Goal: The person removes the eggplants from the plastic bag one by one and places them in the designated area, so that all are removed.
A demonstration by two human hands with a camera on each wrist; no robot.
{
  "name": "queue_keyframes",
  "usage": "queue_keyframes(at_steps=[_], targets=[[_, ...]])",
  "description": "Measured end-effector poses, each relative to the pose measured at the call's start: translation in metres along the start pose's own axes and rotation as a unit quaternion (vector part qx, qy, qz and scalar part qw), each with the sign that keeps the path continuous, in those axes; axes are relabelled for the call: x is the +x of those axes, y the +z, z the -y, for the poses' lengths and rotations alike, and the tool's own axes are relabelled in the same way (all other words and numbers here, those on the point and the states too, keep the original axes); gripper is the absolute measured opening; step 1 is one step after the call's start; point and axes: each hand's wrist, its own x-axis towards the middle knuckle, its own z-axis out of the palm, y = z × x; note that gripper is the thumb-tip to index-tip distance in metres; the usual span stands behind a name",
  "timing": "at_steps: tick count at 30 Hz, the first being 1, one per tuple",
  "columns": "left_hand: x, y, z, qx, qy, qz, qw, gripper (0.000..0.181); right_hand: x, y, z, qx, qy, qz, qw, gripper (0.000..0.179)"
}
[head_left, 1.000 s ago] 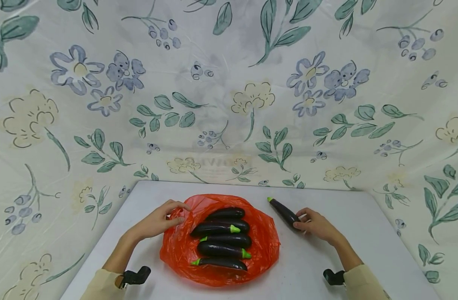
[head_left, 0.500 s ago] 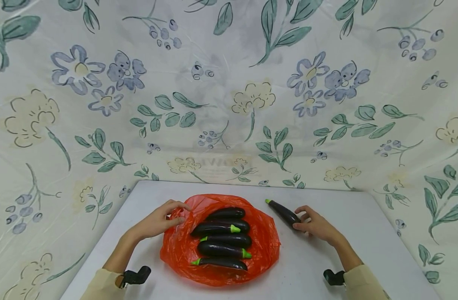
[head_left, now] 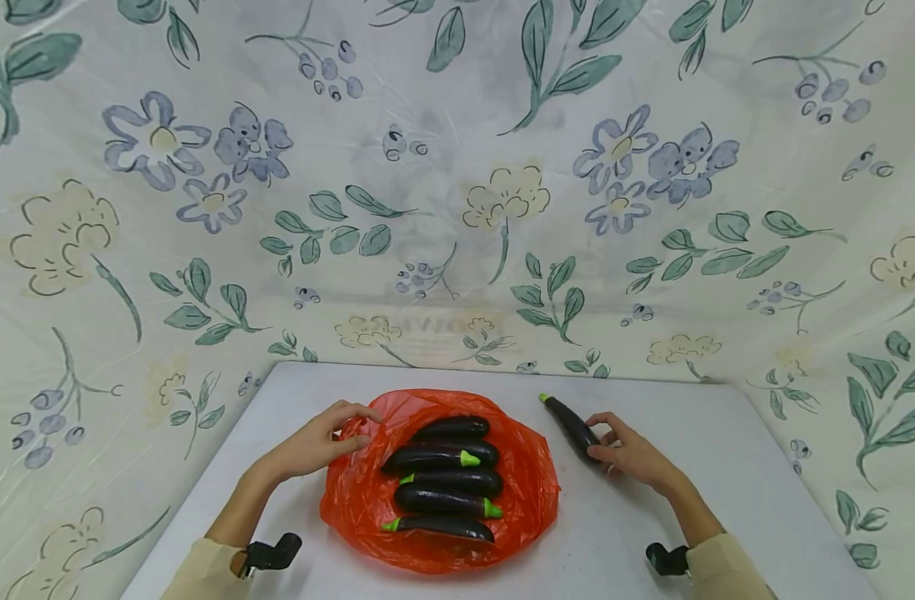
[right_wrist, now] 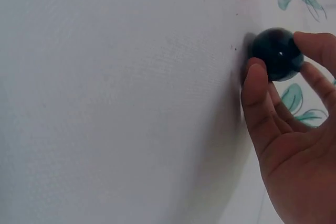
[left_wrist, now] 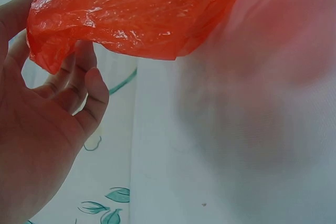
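My right hand (head_left: 628, 454) pinches the lower end of a dark eggplant (head_left: 568, 421) on the right of the table. Its green stem points up and to the left. In the right wrist view the eggplant's rounded end (right_wrist: 277, 53) shows between thumb and fingers, close to the tabletop. My left hand (head_left: 324, 439) pinches the upper left rim of a red plastic bag (head_left: 528, 467), which is spread wide. From the left wrist view, the bag's edge (left_wrist: 131, 30) lies between thumb and fingers. Several more eggplants (head_left: 442, 498) lie side by side in the bag.
A white table (head_left: 742, 483) carries the bag and the single eggplant. Behind and beside it hangs a floral sheet (head_left: 442, 217). A small black device (head_left: 273, 552) sits at the left wrist, and another black device (head_left: 667, 558) at the right.
The eggplant in my right hand shifts slightly left, then back right, its stem end swinging most. My left hand and the bag stay in place.
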Motion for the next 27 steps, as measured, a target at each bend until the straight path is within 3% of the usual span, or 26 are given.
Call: queue_keyframes(at_steps=[27], targets=[[0.0008,0.0000,0.0032,-0.003,0.006,0.000,1.0000,0.032,-0.0004,0.0009,0.0052,-0.018,0.006,-0.003,0.9998,0.055]])
